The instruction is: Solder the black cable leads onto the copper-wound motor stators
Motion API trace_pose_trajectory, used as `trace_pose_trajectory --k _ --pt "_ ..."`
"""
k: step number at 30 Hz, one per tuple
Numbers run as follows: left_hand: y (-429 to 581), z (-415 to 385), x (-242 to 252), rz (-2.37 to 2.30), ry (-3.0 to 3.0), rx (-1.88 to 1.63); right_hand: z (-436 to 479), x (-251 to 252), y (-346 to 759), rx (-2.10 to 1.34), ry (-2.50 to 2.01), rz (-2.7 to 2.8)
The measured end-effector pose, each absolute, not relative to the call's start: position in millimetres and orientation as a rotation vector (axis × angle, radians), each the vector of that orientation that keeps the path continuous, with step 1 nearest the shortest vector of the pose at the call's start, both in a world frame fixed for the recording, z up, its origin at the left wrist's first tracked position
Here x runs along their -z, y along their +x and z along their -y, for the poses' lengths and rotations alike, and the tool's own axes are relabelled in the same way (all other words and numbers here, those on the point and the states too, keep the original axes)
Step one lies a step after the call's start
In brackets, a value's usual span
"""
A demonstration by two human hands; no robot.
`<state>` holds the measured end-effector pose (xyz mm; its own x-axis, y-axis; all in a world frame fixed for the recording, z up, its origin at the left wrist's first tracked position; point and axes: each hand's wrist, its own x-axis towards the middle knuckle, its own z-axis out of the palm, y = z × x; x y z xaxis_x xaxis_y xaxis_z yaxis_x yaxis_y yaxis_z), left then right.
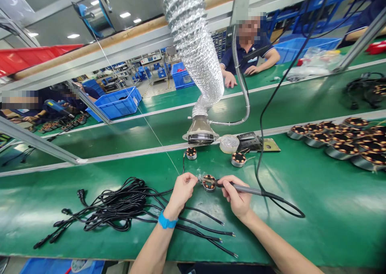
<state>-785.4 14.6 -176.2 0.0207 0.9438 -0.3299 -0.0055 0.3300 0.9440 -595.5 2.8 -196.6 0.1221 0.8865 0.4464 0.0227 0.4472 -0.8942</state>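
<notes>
My right hand [237, 195] is closed round the grey handle of a soldering iron [247, 189], its tip over a small motor stator [208, 183] with copper windings. Left of the stator, my left hand [184, 189] pinches thin solder wire [157, 138], which runs down from a spool [95, 17] overhead. A little smoke hangs between the fingertips and the stator. The exact joint under the tip is too small to make out. A bundle of black power cables [126, 201] lies beside my left forearm, several stripped ends pointing right beneath my wrists.
A fume extractor hood [200, 130] hangs just beyond the stator. Behind stand another stator [238, 159], a round tin [229, 143] and a metal stand [250, 141]. Many stators [343, 147] crowd the right. The iron's cord [259, 145] loops down. A co-worker [249, 52] sits opposite.
</notes>
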Motion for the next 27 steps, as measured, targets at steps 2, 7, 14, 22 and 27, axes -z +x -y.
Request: trace_pose_trajectory --k 2,7,14,22,27 --pt "-785 -15 176 -1.330 0.958 -0.947 -3 197 -595 -0.793 -0.911 1.269" --pt "-785 -15 175 -1.354 0.954 -0.930 -2 200 -593 -0.800 -0.919 1.244" --pt "-785 -15 175 -1.360 0.959 -0.931 -2 205 -592 -0.779 -0.927 1.246" --pt "-786 -15 180 -1.356 0.998 -0.940 0 199 -593 -0.753 -0.952 1.267" --pt "-786 -15 182 -1.364 1.021 -0.940 -4 195 -599 -0.705 -0.963 1.392"
